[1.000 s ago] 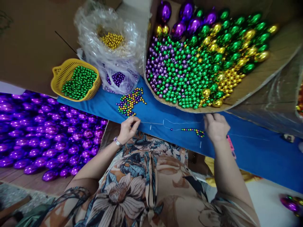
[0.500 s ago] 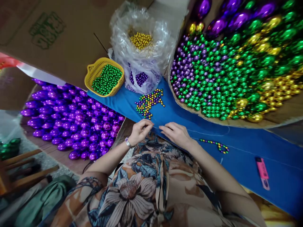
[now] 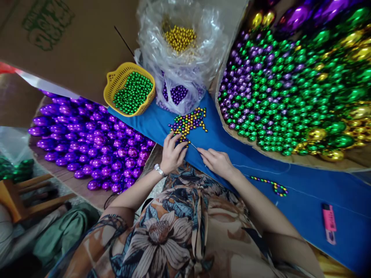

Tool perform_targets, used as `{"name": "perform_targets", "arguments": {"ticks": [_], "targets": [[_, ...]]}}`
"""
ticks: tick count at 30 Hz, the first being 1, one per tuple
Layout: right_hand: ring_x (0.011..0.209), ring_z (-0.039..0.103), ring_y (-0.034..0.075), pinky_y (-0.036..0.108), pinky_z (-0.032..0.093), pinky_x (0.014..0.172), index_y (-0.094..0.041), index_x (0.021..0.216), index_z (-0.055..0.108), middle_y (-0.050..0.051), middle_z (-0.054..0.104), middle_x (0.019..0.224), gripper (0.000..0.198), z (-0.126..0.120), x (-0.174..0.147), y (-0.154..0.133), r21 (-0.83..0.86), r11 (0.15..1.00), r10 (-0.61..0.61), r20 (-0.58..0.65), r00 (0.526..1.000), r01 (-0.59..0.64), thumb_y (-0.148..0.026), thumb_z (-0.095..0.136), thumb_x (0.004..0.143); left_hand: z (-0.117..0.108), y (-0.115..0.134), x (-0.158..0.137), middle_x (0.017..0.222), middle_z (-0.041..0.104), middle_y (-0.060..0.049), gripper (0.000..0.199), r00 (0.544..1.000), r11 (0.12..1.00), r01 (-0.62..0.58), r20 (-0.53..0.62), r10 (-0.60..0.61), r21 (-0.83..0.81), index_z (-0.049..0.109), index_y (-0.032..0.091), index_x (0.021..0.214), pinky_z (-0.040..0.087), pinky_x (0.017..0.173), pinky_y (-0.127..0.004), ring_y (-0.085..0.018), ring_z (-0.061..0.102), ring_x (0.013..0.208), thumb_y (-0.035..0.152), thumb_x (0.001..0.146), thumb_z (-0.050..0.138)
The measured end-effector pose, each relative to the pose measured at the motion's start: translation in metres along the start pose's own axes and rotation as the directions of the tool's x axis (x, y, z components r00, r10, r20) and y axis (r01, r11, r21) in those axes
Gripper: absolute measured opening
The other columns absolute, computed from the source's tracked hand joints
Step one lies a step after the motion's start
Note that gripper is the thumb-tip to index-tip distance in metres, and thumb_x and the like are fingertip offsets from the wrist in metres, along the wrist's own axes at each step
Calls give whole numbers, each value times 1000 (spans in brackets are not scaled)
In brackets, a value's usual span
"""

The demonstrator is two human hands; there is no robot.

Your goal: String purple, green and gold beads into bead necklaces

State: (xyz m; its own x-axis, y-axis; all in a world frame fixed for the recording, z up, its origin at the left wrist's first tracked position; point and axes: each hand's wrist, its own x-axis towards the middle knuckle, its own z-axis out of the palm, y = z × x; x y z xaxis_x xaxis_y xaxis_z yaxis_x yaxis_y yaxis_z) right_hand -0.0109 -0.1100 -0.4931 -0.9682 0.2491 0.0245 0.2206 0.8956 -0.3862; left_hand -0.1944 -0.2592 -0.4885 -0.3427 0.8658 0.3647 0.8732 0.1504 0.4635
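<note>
My right hand [image 3: 216,162] is closed in a pinch on a thin needle [image 3: 193,145], which points left toward the loose beads. My left hand [image 3: 173,153] is at the near edge of the small pile of green, gold and purple beads [image 3: 191,122], its fingers apart and bent over the closest beads. Whether a bead is under its fingertips I cannot make out. A thin thread [image 3: 261,170] runs over the blue cloth [image 3: 240,144] to the right of my hands. Beyond my right wrist lies a short beaded strand [image 3: 268,182] with a looped end.
A yellow basket [image 3: 108,94] holds green beads. Beside it are clear plastic bags [image 3: 153,50] of gold and purple beads. Large cardboard boxes of shiny beads flank me, purple [image 3: 98,143] on the left, mixed [image 3: 278,96] on the right. A pink cutter [image 3: 329,222] lies at right.
My left hand has left the thread and moved up to the bead pile, its fingers spreading. The needle now shows at my right fingertips. The whole view has shifted slightly.
</note>
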Motion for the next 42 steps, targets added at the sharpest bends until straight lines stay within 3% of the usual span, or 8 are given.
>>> {"name": "perform_targets", "arguments": {"ticks": [10, 18, 28, 36, 42], "targets": [[68, 60, 10, 21, 39, 61, -25, 132, 59, 3, 69, 92, 39, -2, 7, -3, -43, 999, 6, 102, 995, -1, -29, 42, 98, 8, -4, -1, 137, 49, -12, 28, 999, 1000, -2, 41, 1, 19, 61, 24, 117, 32, 111, -61, -34, 27, 143, 26, 90, 58], [68, 61, 10, 22, 39, 60, -26, 131, 61, 2, 69, 90, 37, -1, 5, -2, -42, 999, -5, 47, 999, 7, -30, 42, 99, 8, -4, -2, 134, 52, -12, 26, 999, 999, 37, 36, -37, -7, 61, 22, 117, 32, 112, -59, -32, 27, 144, 27, 91, 56], [68, 60, 11, 22, 38, 59, -26, 140, 51, 4, 68, 92, 44, -3, 19, -11, -87, 996, 29, 132, 991, -17, -29, 39, 99, 7, -1, -1, 136, 52, -11, 24, 992, 995, 84, 95, -79, -44, 63, 23, 114, 28, 113, -61, -32, 26, 145, 30, 93, 53], [68, 59, 8, 21, 38, 61, -27, 136, 56, 3, 66, 86, 41, -3, 11, -22, -27, 999, -25, 106, 994, 28, -29, 37, 100, -3, -8, -13, 132, 55, -12, 21, 984, 983, 179, -11, -179, -46, 61, 19, 111, 34, 113, -57, -29, 34, 141, 26, 94, 49], [67, 60, 9, 21, 38, 58, -26, 136, 56, 4, 67, 88, 41, 3, 11, -34, -18, 1000, -18, 167, 986, 22, -28, 38, 99, -3, -10, -21, 131, 55, -11, 19, 987, 987, 159, -10, -160, -13, 63, 20, 108, 35, 111, -59, -31, 34, 140, 25, 93, 52]]}}
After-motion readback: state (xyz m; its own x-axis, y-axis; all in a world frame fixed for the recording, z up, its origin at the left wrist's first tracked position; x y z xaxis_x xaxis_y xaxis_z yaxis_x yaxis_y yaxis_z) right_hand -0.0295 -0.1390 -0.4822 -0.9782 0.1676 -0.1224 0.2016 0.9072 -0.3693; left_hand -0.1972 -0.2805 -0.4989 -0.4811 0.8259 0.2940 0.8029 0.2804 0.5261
